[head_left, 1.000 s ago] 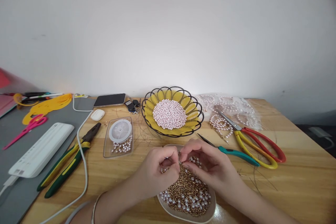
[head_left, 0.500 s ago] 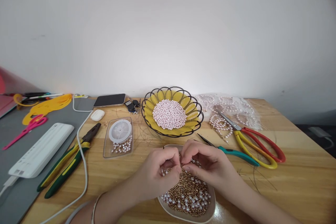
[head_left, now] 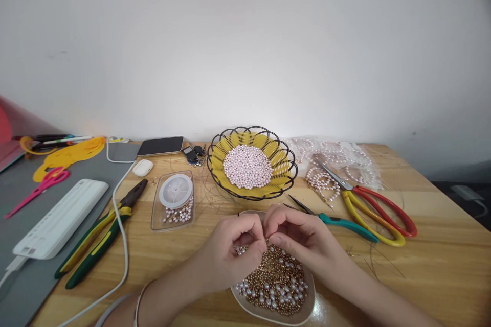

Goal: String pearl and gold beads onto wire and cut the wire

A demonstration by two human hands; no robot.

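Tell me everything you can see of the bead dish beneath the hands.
The dish is pale and shallow, with rounded edges and a smooth rim; its material is hard to tell. Many small gold beads and white pearly beads lie inside. It sits upright on the wooden table, on the near side of the yellow basket. The left hand and right hand hide part of its far end; whether either touches it is unclear.

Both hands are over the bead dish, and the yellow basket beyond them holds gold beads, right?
Not quite: the yellow basket holds pale pearly beads, not gold ones, as the head view shows. The left hand and right hand are over the bead dish.
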